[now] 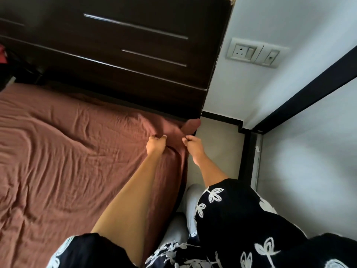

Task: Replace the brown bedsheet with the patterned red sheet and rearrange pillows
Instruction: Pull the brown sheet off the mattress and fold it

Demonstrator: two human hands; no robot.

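We are standing beside the bed, pinching the brown bedsheet (63, 144) at its headboard (119, 60) corner with our left hand (155, 144) and right hand (193, 146), probably to free that corner; the sheet is lying across the mattress.

Dark wood headboard (119, 55) with three metal strips. White wall (280, 22) right of it carries a socket plate (257, 53). Pale floor (218, 144) below the wall, black skirting (222, 118) between them.
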